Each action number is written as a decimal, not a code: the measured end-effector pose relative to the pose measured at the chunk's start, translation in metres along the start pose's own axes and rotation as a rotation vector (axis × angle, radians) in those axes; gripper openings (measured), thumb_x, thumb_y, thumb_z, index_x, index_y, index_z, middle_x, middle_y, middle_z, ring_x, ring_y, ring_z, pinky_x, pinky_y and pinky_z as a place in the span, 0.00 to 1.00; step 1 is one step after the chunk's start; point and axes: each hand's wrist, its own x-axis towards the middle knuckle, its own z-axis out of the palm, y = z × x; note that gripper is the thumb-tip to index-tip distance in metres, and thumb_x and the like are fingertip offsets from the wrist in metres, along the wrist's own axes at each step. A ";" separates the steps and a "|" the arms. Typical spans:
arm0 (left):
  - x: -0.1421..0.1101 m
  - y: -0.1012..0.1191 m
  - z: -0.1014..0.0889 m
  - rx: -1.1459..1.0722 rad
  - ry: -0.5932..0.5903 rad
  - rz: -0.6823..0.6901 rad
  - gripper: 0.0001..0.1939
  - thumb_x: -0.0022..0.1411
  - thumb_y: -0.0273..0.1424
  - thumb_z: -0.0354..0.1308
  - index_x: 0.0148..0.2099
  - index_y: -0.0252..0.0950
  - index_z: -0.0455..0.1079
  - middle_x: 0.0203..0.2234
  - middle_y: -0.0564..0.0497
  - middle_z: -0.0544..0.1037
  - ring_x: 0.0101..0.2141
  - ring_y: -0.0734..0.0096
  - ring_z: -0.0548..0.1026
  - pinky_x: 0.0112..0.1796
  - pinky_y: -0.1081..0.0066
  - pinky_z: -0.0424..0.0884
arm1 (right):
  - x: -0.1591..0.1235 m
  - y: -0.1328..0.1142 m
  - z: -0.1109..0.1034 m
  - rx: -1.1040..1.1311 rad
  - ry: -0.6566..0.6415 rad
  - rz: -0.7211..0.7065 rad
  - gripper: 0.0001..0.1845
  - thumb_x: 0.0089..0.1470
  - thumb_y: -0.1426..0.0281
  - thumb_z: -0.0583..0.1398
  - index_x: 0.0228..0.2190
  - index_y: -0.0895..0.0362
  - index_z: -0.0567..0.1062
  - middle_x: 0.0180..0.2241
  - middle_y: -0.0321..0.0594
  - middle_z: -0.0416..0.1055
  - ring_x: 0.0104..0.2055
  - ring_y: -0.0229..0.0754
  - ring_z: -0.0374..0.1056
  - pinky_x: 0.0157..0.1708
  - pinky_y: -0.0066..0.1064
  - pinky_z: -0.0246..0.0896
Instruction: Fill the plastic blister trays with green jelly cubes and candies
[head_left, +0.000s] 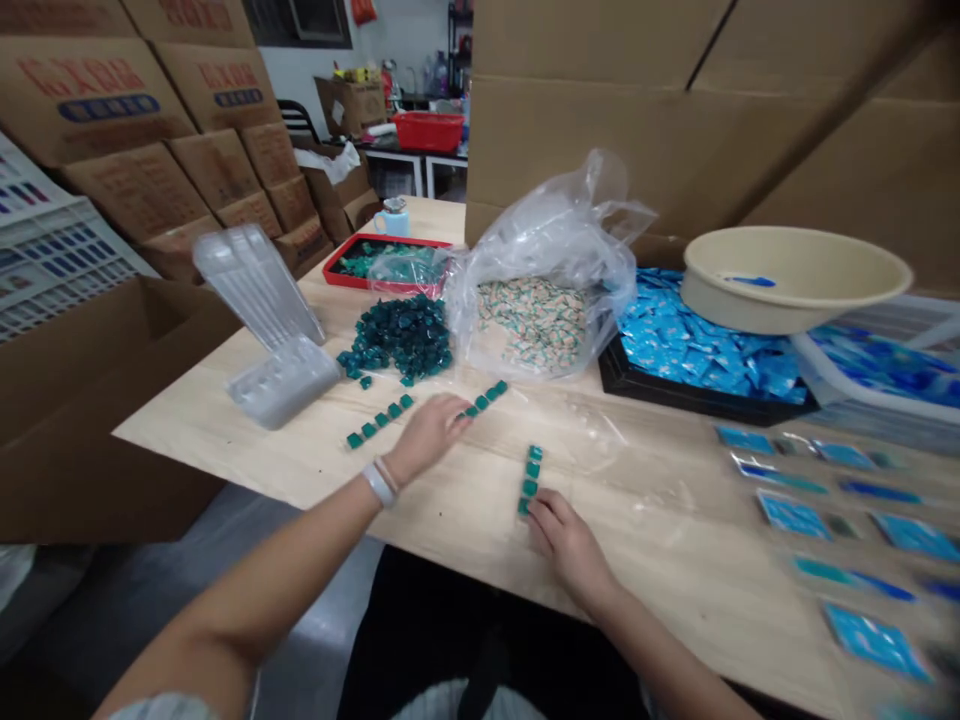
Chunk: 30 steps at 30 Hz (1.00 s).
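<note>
Several small dark-green square pieces lie in short rows on the wooden table point(450, 490). My left hand point(429, 436) is closed, with its fingertips at the near end of a slanting green row point(482, 401). To its left lies another green row point(380, 421). My right hand point(568, 548) pinches at the lowest piece of an upright green row point(531, 478); its fingers partly cover that piece. Beyond my left hand is a heap of loose dark-green pieces point(405, 338). What material the pieces are, I cannot make out.
A clear plastic bag point(555, 230) holds small patterned pieces. Blue packets point(697, 340) fill a black tray point(701, 397) under a cream basin point(795, 310). Clear plastic sleeves point(259, 285) stand at the left. Blue packets point(874, 640) lie at right. Behind are a red tray point(337, 273) and a mug point(395, 220).
</note>
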 end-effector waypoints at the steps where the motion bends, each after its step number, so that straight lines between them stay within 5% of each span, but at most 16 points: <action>1: 0.023 -0.018 -0.012 0.044 0.038 -0.073 0.13 0.57 0.32 0.50 0.42 0.33 0.68 0.36 0.46 0.72 0.38 0.68 0.69 0.42 0.69 0.65 | 0.008 0.000 -0.005 0.011 0.034 -0.006 0.10 0.53 0.72 0.51 0.36 0.58 0.71 0.34 0.46 0.68 0.36 0.43 0.66 0.34 0.33 0.66; 4: 0.093 -0.066 -0.031 0.218 0.049 -0.260 0.11 0.58 0.30 0.48 0.40 0.34 0.70 0.34 0.47 0.72 0.36 0.70 0.69 0.41 0.71 0.64 | 0.057 0.002 -0.023 0.034 0.104 -0.020 0.11 0.53 0.70 0.53 0.39 0.57 0.69 0.33 0.44 0.67 0.36 0.43 0.65 0.35 0.35 0.64; 8: 0.146 -0.104 -0.019 0.343 0.029 -0.420 0.09 0.53 0.30 0.54 0.34 0.30 0.71 0.35 0.41 0.71 0.39 0.59 0.67 0.38 0.66 0.65 | 0.170 0.011 -0.015 0.155 -0.002 -0.061 0.10 0.54 0.72 0.50 0.37 0.58 0.69 0.32 0.43 0.67 0.35 0.41 0.64 0.35 0.32 0.62; 12: 0.141 -0.121 -0.007 0.350 -0.005 -0.407 0.06 0.49 0.30 0.58 0.29 0.31 0.70 0.31 0.43 0.71 0.38 0.59 0.67 0.38 0.65 0.64 | 0.282 0.026 0.041 0.156 -0.108 0.007 0.12 0.53 0.75 0.49 0.35 0.58 0.70 0.33 0.42 0.68 0.36 0.38 0.64 0.38 0.28 0.58; 15: 0.122 -0.129 -0.012 0.226 0.058 -0.354 0.05 0.51 0.31 0.56 0.28 0.34 0.68 0.29 0.48 0.70 0.34 0.68 0.68 0.38 0.69 0.64 | 0.331 0.034 0.086 0.080 -0.186 0.113 0.11 0.49 0.79 0.51 0.32 0.59 0.72 0.34 0.44 0.68 0.40 0.42 0.62 0.41 0.32 0.55; 18: 0.106 -0.133 -0.021 -0.130 0.270 -0.455 0.05 0.52 0.30 0.54 0.32 0.34 0.65 0.26 0.52 0.69 0.30 0.73 0.69 0.35 0.70 0.66 | 0.349 0.041 0.112 0.084 -0.173 0.162 0.08 0.43 0.80 0.54 0.26 0.62 0.72 0.34 0.49 0.68 0.42 0.48 0.60 0.43 0.38 0.52; 22: 0.098 -0.124 -0.034 -0.827 0.406 -0.753 0.14 0.50 0.25 0.51 0.42 0.34 0.61 0.28 0.53 0.68 0.27 0.75 0.71 0.28 0.73 0.68 | 0.344 0.048 0.113 0.218 -0.127 0.196 0.08 0.43 0.77 0.54 0.29 0.62 0.71 0.33 0.46 0.68 0.38 0.44 0.63 0.40 0.36 0.56; 26: 0.104 -0.105 -0.036 -1.312 0.345 -0.854 0.07 0.50 0.27 0.51 0.33 0.32 0.66 0.26 0.52 0.69 0.24 0.79 0.69 0.25 0.75 0.67 | 0.324 0.044 0.098 0.562 -0.106 0.217 0.13 0.46 0.70 0.53 0.35 0.60 0.69 0.28 0.37 0.69 0.29 0.36 0.64 0.31 0.29 0.60; 30: 0.107 -0.082 -0.023 -1.328 0.205 -0.853 0.11 0.45 0.33 0.59 0.29 0.30 0.68 0.20 0.53 0.68 0.19 0.81 0.65 0.20 0.78 0.60 | 0.299 0.030 0.085 0.962 -0.021 0.287 0.13 0.41 0.67 0.56 0.33 0.58 0.71 0.28 0.36 0.70 0.31 0.36 0.65 0.34 0.31 0.60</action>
